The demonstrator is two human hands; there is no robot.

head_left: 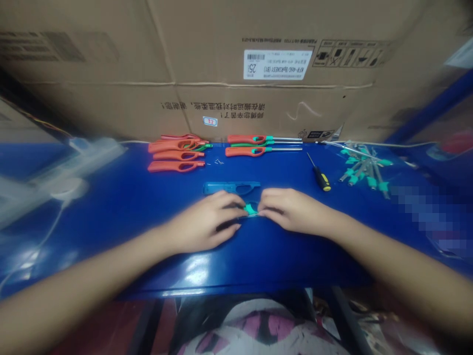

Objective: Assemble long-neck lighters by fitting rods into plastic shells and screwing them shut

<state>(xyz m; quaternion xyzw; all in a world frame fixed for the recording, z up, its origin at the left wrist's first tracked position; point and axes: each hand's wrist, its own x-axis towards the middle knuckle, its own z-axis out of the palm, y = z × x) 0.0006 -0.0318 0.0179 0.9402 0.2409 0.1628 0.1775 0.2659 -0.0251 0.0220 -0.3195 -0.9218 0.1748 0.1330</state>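
In the middle of the blue table, my left hand (209,222) and my right hand (291,209) meet fingertip to fingertip. A small green lighter trigger piece (251,209) shows between them, pinched by my left fingers. A see-through blue lighter casing seems to lie around it, mostly hidden by my hands. The right thumb and forefinger are closed together at the right end of this work; what they grip is too small to make out. Just beyond my hands lies a blue lighter handle shell (231,187).
Orange lighter handles (177,166) lie back left, with small metal bits (219,161) beside them. Long-nosed lighters (264,151) lie at the back. A screwdriver (320,175) and several green-ended metal tubes (369,172) are at right. A power strip (70,182) lies left; cardboard (207,59) stands behind.
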